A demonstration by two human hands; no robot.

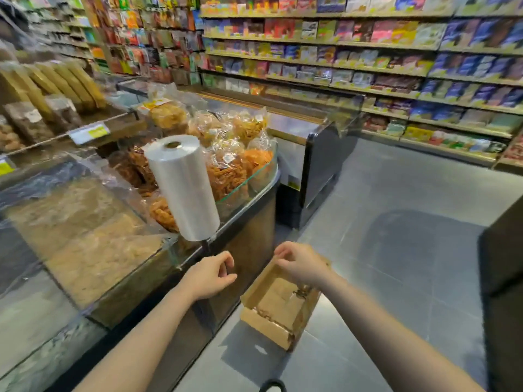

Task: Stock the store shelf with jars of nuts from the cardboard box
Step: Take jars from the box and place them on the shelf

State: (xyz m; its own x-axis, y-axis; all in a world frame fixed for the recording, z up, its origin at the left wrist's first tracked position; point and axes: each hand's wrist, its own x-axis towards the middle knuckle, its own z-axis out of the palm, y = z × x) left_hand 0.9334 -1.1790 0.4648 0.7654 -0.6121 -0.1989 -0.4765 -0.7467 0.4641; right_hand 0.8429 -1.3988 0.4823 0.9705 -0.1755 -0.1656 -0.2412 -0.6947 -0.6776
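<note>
An open cardboard box stands on the grey floor beside the counter; no jar shows inside it, only bare cardboard. My left hand hovers to the left of the box in front of the counter, fingers loosely curled and holding nothing. Over the box's far end hangs my right hand, its fingers also loosely curled around nothing. No jars of nuts are visible in the blurred view.
A glass-topped counter with bagged snacks fills the left. A roll of clear plastic bags stands on a pole at its edge. Stocked shelves line the back wall. A dark cabinet stands at the right.
</note>
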